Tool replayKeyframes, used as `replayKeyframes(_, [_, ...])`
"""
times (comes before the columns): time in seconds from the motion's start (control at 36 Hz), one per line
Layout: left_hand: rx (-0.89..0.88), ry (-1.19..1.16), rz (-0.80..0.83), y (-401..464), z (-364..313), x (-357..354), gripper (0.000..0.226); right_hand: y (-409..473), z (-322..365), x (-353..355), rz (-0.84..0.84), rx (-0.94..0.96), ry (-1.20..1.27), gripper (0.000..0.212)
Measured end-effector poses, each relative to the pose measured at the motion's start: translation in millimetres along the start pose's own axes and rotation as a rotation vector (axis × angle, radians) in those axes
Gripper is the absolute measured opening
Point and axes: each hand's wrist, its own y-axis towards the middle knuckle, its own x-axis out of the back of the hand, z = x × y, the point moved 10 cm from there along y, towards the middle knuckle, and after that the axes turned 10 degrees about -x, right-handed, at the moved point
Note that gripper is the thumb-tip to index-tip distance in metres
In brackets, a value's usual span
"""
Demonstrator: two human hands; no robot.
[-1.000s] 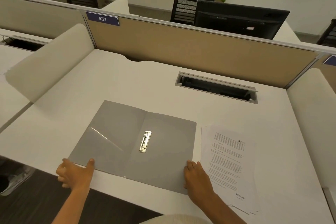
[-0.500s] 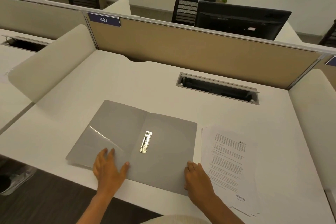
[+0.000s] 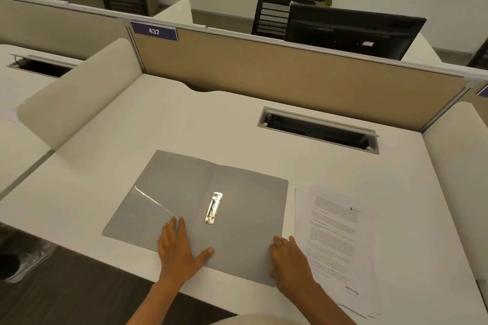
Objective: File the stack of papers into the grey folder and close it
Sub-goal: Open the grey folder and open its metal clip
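The grey folder (image 3: 237, 208) lies open and flat on the white desk (image 3: 184, 126), with a shiny metal clip (image 3: 213, 207) near its spine. My left hand (image 3: 179, 250) rests flat on the folder's near edge, fingers spread, close to the spine. At the folder's near right corner sits my right hand (image 3: 289, 258), fingers curled on the edge, holding nothing that I can see. The stack of printed papers (image 3: 335, 240) lies on the desk just right of the folder, touching neither hand.
A cable slot (image 3: 318, 129) is cut into the desk behind the folder. A tan partition (image 3: 290, 76) closes the back, with white side dividers (image 3: 79, 92) left and right. A black monitor (image 3: 351, 30) stands beyond the partition.
My left hand has slid from the folder's near left corner rightward onto the folder near its spine. My right hand has stayed at the near right corner.
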Motion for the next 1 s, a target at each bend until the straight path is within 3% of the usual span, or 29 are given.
replayKeyframes(0.06, [0.001, 0.004, 0.009, 0, 0, 0, 0.137, 4, 3, 10, -0.014, 0.000, 0.029, 0.044])
replayKeyframes(0.19, [-0.017, 0.004, 0.001, 4, -3, 0, 0.143, 20, 9, 36, -0.012, -0.050, 0.259, 0.016])
replayKeyframes(0.33, [-0.023, 0.018, 0.007, 7, -8, 0, 0.147, 41, 36, 39, 0.074, -0.044, 0.454, 0.056])
replayKeyframes(0.61, [-0.010, -0.012, 0.000, 4, -6, -1, 0.141, 92, 103, 50, 0.062, -0.122, 0.501, 0.101])
replayKeyframes(1.0, [0.017, -0.016, -0.009, 2, -8, 1, 0.131, 117, 126, 45, 0.003, -0.230, 0.366, 0.108])
